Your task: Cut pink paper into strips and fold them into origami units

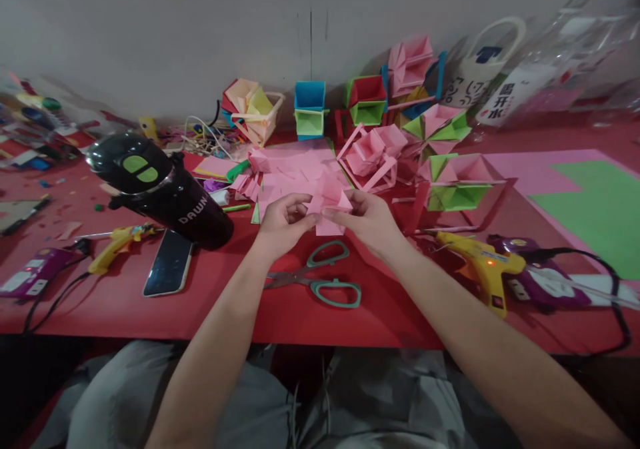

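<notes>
Between my two hands is a small folded pink paper piece [330, 202], held just above the red table. My left hand [287, 222] grips its left side, thumb on the front. The right side is pinched by my right hand [373, 222], with the thumb also on the front. Loose pink paper [295, 162] lies right behind the piece. Scissors with green handles [335, 294] rest on the table just below my hands, their blades pointing left.
A black bottle [185, 202] and a phone [169, 264] are at the left, near a yellow glue gun [113, 249]. Another glue gun [487, 266] lies at the right. Folded paper boxes [367, 99] line the back, by plastic bottles [530, 79]. Green paper [595, 212] covers the far right.
</notes>
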